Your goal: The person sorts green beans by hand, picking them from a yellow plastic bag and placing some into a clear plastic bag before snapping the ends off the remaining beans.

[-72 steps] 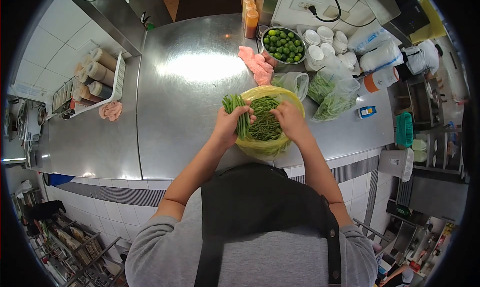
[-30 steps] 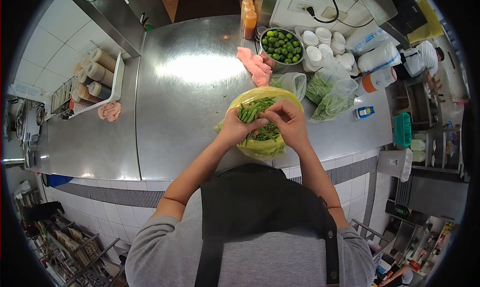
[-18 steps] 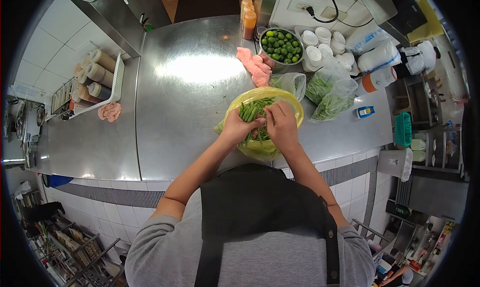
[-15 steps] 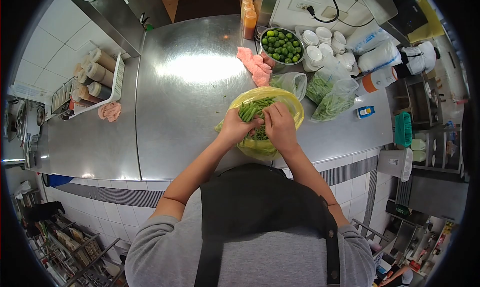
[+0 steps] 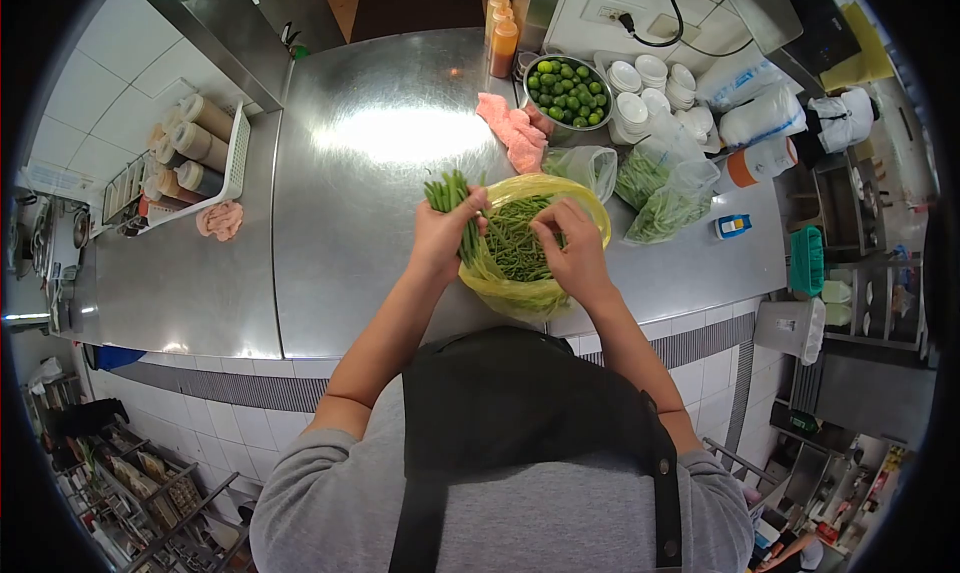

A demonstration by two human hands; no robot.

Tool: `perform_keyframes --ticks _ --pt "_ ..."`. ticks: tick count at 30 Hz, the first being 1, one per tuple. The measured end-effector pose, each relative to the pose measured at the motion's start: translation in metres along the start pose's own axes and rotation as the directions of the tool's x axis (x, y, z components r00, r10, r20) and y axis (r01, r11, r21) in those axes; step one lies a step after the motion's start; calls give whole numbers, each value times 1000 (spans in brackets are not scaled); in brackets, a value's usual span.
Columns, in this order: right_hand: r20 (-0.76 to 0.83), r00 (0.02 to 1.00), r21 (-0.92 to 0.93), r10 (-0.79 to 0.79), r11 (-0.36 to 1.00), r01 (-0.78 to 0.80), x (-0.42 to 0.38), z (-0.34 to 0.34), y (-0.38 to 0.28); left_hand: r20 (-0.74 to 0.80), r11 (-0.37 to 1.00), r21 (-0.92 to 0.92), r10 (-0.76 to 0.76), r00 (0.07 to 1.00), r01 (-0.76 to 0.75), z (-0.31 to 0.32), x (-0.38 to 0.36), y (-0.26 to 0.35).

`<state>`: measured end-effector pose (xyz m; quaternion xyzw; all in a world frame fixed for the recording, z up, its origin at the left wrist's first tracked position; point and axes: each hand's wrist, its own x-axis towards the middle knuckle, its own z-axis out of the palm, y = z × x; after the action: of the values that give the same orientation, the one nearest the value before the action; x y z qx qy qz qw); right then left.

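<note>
A yellow plastic bag (image 5: 527, 300) stands open on the steel counter, with many cut green bean pieces (image 5: 522, 243) inside. At the bag's left edge, my left hand (image 5: 441, 231) is wrapped round a bunch of green beans (image 5: 449, 190), whose ends stick out above the fingers. My right hand (image 5: 574, 252) is over the right part of the bag, fingers bent and pinched together near the bean pieces. What its fingertips hold, if anything, is too small to tell.
Beyond the bag lie a pink cloth (image 5: 513, 133), a bowl of limes (image 5: 568, 92) and sauce bottles (image 5: 503, 49). Clear bags of greens (image 5: 668, 210), white cups (image 5: 630, 111) and a small blue bottle (image 5: 732, 226) are to the right. A basket of bottles (image 5: 236, 161) sits left.
My left hand has moved left with the bunch of beans, away from my right hand, uncovering the bean pieces in the bag. My right hand has shifted slightly right.
</note>
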<state>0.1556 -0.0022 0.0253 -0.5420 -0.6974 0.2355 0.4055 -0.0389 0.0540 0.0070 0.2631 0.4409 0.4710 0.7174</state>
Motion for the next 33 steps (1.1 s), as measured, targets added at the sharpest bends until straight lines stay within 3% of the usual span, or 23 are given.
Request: perform_keyframes --ticks 3,5,6,11,15,17,21,22,23,27,29,33 --pt "-31 991 -117 128 985 -130 -9 -3 26 -32 998 -46 49 998 -51 -10 5 6" --pt "6 958 -312 286 911 -270 -15 -4 33 -43 994 -83 67 997 -71 -10 3 12" --pt "5 958 -311 287 911 -271 -17 -3 35 -43 994 -81 66 997 -69 -9 2 13" --pt "48 914 -661 404 698 -274 -27 12 54 -91 975 -198 86 992 -102 1 -4 10" --pt "126 864 -707 487 655 -267 -28 13 57 -158 930 -278 202 967 -240 -2 -4 24" --pt "138 913 -552 384 795 -251 -24 6 44 -134 936 -267 202 970 -231 -2 -7 35" --pt "264 854 -361 448 867 -343 -2 -3 21 -17 946 -270 183 983 -181 -1 -12 34" --pt "244 903 -59 354 935 -351 0 0 16 -13 946 -270 181 983 -178 2 -13 31" --pt "191 944 246 270 917 -312 2 2 10 -8 947 -280 165 986 -160 6 -14 27" --pt "159 955 310 252 905 -290 8 2 -14 -8 947 -297 126 992 -123 14 -17 19" --pt "72 991 369 114 920 -133 6 6 -13 -25 944 -302 130 991 -132 13 -17 18" --pt "22 1000 351 2 936 -10 -1 6 -35 -37 969 -213 122 992 -127 9 -13 12"
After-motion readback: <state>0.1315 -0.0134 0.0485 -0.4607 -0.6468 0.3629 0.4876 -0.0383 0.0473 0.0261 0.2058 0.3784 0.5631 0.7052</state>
